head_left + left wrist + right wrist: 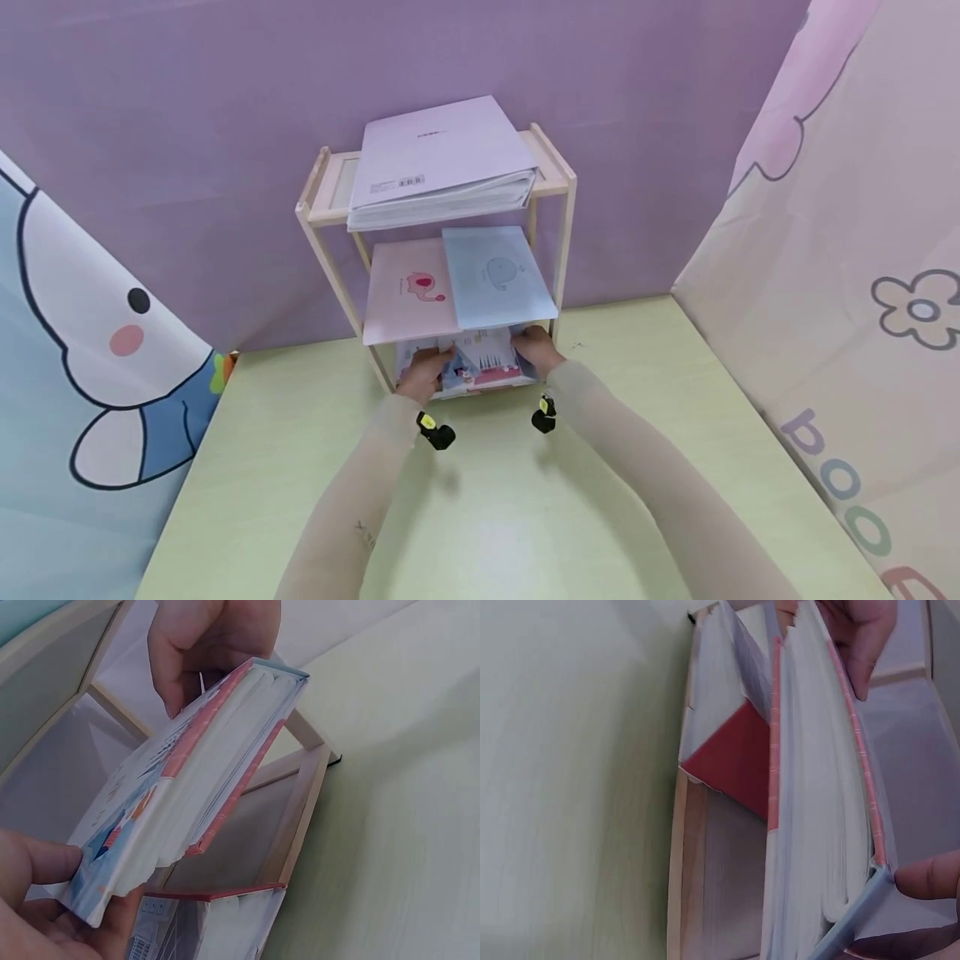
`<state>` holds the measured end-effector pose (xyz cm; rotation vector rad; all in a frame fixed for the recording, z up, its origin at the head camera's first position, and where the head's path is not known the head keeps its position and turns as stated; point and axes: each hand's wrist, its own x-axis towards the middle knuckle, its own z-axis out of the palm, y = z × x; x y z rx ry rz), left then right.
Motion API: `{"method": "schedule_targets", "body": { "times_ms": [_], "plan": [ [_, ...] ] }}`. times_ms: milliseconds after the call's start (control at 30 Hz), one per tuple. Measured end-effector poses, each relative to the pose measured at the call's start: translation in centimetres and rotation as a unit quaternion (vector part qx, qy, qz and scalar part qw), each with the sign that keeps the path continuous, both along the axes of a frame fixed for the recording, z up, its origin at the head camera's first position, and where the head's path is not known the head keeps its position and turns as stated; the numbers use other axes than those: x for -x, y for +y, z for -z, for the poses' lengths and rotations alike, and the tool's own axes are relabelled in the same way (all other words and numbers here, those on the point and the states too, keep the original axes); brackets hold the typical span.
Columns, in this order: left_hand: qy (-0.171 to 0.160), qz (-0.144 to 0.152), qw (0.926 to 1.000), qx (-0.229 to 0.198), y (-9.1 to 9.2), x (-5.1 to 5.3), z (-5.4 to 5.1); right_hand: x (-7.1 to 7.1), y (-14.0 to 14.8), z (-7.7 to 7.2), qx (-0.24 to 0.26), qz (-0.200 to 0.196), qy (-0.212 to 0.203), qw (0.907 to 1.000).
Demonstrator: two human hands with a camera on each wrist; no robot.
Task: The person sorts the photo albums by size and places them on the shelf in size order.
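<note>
A thick illustrated hardcover book [491, 360], with blue, white and red on its cover, is held at the bottom level of a small wooden rack [562, 242]. My left hand [424, 375] pinches its left end, thumb on the cover and fingers beneath, as the left wrist view shows. At the opposite end my right hand [537, 348] grips the corner, its thumb [930, 877] against the cover. Tilted, the book hangs above the bottom shelf [240, 832]. Under its left part lies another thick book [236, 922] with a red cover.
On the middle level lie a pink elephant-print notebook [408, 292] and a blue whale-print one [495, 279], both jutting forward. A large pale album [442, 158] rests on top, overhanging the front. The rack stands on a light green table [480, 517] before a purple backdrop [225, 167].
</note>
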<state>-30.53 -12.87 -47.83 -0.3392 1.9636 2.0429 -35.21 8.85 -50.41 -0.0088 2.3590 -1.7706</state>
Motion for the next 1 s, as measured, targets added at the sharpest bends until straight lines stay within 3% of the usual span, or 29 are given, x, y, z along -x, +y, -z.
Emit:
{"method": "schedule_targets", "body": {
  "times_ms": [67,133,300,433,533,800,867,1000],
  "plan": [
    [0.004,-0.001,0.9997,0.024,-0.2,0.6,0.8,1.5,-0.2,1.2,-0.002,0.017,0.002,0.9998],
    [0.013,-0.001,0.999,0.044,-0.3,1.0,1.2,2.0,-0.5,1.4,-0.007,0.027,0.001,0.9996],
    [0.02,-0.008,0.9992,0.034,-0.2,1.5,1.5,0.7,-1.6,-1.1,-0.037,0.043,-0.03,0.9979],
    [-0.011,-0.021,0.9978,0.062,0.2,2.2,1.6,0.2,-1.6,-1.9,-0.035,0.046,-0.034,0.9978],
    [-0.013,-0.028,0.9971,0.07,0.4,2.5,1.6,0.3,-1.5,-1.8,-0.023,0.05,-0.041,0.9977],
    [0.045,-0.054,0.9972,0.028,1.1,2.6,1.9,1.5,-1.3,-0.4,-0.031,0.047,-0.055,0.9969],
    [0.053,-0.049,0.9972,0.018,1.4,2.3,1.4,1.7,-1.2,-0.3,-0.03,0.047,-0.057,0.9968],
    [0.053,-0.048,0.9974,0.009,1.4,2.7,1.8,1.8,-1.3,-0.4,-0.023,0.054,-0.068,0.996]
  ]
}}
